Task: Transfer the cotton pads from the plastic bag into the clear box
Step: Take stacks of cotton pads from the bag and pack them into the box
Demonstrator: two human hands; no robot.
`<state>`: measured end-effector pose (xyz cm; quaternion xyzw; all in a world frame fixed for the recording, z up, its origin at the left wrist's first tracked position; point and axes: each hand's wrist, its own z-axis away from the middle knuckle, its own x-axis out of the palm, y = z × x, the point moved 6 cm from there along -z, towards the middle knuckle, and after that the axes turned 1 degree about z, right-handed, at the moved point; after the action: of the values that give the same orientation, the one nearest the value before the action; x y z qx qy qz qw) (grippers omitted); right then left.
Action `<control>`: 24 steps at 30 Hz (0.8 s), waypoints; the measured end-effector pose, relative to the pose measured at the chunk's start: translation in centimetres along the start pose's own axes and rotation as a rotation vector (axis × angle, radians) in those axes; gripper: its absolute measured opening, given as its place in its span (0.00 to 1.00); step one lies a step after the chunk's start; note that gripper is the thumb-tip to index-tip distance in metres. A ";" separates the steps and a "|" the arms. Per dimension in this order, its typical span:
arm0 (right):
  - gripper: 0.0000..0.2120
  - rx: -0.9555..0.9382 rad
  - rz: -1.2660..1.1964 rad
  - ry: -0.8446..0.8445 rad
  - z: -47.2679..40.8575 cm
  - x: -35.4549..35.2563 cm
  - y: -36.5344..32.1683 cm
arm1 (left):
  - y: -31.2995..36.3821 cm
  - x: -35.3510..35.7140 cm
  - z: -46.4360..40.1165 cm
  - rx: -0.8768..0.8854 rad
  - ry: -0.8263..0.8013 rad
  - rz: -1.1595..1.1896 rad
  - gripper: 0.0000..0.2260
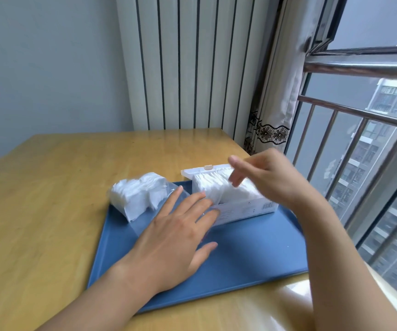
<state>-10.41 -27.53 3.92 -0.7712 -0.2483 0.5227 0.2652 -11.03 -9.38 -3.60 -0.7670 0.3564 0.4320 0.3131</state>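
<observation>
Loading underway: clear box (pixel 245 209) holds pads. Left hand (pixel 176 232) flat, fingers released, at plastic bag (pixel 135 197), ten o'clock; right hand (pixel 266 177) released. Next: draw remaining cotton pads (pixel 130 194).

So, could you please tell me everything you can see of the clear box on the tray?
The clear box is a long see-through plastic case with its lid open behind it. It stands on the blue tray, packed with white cotton pads. The left hand rests straight fingers at its near end; the right hand hovers above.
</observation>
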 end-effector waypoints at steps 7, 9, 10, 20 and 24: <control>0.33 0.382 0.426 -0.409 1.2 4.0 2.2 | 0.0 -0.2 -0.1 -0.003 0.008 0.053 0.21; 0.35 0.401 0.413 -0.457 1.4 4.2 2.2 | 0.1 -0.2 -0.1 0.001 0.008 0.058 0.20; 0.35 0.387 0.408 -0.478 1.5 4.4 2.1 | 0.1 -0.3 -0.1 0.003 0.020 0.075 0.19; 0.12 -0.156 -0.164 -0.742 4.7 8.0 -5.4 | -10.8 -6.7 3.5 -0.615 0.808 0.515 0.16; 0.14 -0.387 0.332 -0.472 3.8 12.7 -5.3 | -16.7 0.0 5.6 -1.015 0.458 0.911 0.16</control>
<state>-10.32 -14.66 -2.33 -0.6949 -0.2687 0.6659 -0.0395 0.17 4.18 -3.16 -0.6646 0.4530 0.4603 -0.3758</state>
